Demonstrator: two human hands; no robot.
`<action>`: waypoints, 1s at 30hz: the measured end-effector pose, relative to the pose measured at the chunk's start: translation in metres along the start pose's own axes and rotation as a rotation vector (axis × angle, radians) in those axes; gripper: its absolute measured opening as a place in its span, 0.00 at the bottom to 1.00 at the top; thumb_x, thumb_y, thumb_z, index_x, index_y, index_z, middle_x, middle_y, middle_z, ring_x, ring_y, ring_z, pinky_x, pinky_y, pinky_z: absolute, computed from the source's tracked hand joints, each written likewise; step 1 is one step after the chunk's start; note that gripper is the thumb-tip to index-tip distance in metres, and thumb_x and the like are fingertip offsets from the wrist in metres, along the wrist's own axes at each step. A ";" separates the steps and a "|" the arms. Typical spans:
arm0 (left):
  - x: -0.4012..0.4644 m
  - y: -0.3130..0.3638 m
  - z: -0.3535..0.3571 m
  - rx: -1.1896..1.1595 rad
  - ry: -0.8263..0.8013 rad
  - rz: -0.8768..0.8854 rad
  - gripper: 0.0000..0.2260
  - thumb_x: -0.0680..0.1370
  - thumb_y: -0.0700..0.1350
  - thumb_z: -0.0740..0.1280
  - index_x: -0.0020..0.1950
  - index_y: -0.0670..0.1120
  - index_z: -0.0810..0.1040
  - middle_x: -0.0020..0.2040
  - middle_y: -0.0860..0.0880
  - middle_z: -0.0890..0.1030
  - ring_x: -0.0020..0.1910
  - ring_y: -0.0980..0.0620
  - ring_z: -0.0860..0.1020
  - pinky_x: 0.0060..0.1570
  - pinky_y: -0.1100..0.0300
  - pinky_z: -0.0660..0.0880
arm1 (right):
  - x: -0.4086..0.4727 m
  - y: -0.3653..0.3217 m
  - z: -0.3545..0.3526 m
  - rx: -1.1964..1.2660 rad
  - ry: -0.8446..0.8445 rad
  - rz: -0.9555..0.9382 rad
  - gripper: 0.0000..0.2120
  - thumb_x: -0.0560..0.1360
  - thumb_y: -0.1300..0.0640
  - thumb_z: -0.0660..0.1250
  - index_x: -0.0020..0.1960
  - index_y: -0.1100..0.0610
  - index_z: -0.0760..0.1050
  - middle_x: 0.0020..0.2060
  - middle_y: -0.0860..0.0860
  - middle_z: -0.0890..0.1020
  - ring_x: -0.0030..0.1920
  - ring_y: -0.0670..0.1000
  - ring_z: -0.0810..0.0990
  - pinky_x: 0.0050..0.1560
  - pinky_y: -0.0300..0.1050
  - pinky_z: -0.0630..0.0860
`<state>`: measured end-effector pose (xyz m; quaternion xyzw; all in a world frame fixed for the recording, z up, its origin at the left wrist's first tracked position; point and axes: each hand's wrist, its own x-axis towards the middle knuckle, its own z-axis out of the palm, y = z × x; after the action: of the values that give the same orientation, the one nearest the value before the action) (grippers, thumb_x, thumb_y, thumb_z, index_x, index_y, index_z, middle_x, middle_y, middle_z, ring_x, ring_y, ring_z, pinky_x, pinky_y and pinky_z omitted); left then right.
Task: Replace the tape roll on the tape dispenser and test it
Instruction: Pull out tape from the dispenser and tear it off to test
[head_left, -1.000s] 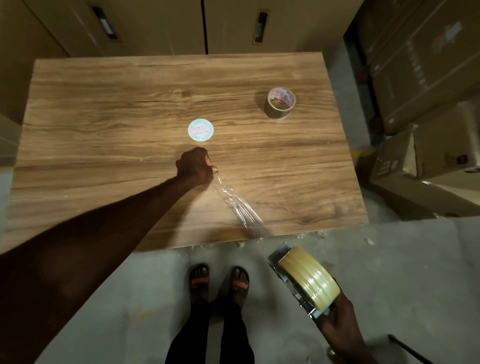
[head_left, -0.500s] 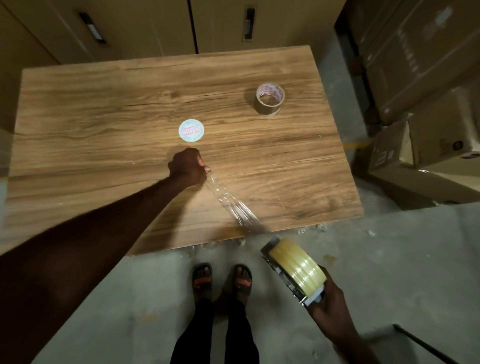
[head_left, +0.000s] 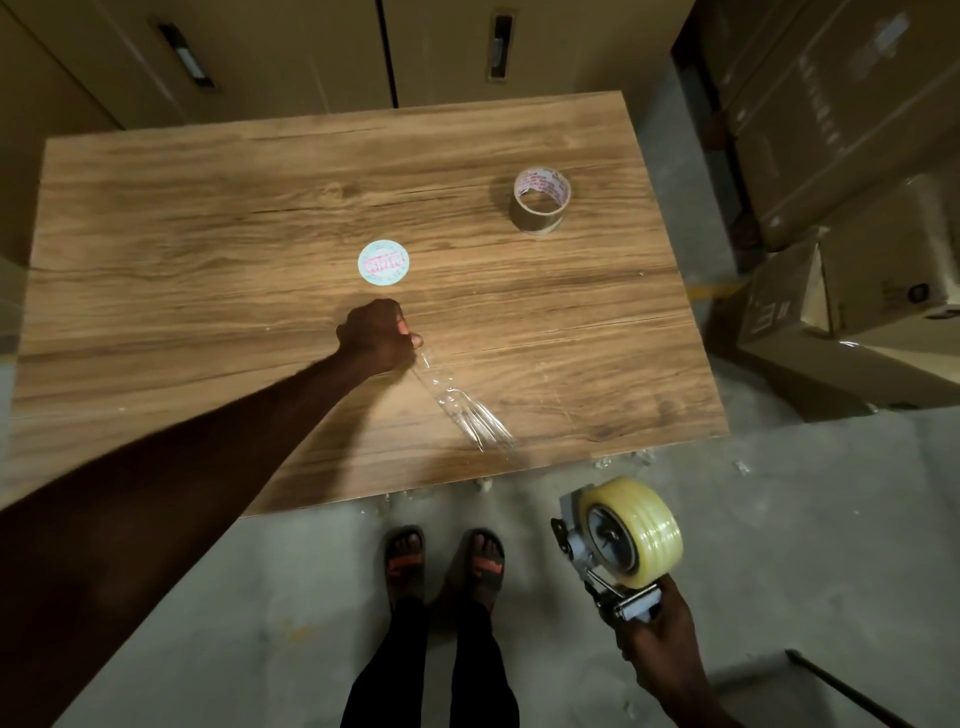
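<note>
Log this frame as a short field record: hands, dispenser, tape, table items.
left hand: fist on the table, pinching a clear tape strip
right hand: holds the tape dispenser off the table, above the floor
tape roll: yellowish, mounted on the dispenser
empty core: upright, far right of the table
round label: flat, beyond the left hand
</note>
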<state>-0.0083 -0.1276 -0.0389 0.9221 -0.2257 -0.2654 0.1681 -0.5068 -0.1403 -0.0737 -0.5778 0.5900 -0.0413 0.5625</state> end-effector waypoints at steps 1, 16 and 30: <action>0.000 -0.001 -0.001 -0.011 -0.001 0.008 0.12 0.69 0.51 0.76 0.37 0.50 0.74 0.49 0.49 0.84 0.55 0.44 0.80 0.56 0.50 0.76 | -0.001 -0.001 -0.001 0.012 0.000 0.010 0.21 0.70 0.69 0.76 0.59 0.53 0.78 0.27 0.62 0.80 0.26 0.58 0.78 0.29 0.52 0.75; -0.013 -0.022 -0.004 -0.260 0.085 0.123 0.10 0.68 0.51 0.76 0.39 0.52 0.75 0.37 0.53 0.81 0.44 0.46 0.82 0.46 0.52 0.79 | -0.003 -0.099 0.004 0.137 -0.016 -0.108 0.18 0.68 0.72 0.72 0.54 0.55 0.80 0.33 0.64 0.83 0.28 0.58 0.75 0.29 0.50 0.72; -0.122 0.026 -0.033 -0.876 -0.441 0.226 0.27 0.68 0.60 0.75 0.61 0.47 0.77 0.51 0.46 0.83 0.48 0.54 0.82 0.53 0.51 0.80 | -0.015 -0.202 0.060 0.130 -0.128 -0.200 0.19 0.71 0.70 0.76 0.55 0.53 0.79 0.35 0.62 0.83 0.26 0.55 0.75 0.29 0.50 0.71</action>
<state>-0.0904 -0.0815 0.0490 0.6567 -0.2215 -0.5041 0.5154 -0.3398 -0.1596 0.0550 -0.5973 0.4885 -0.0984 0.6284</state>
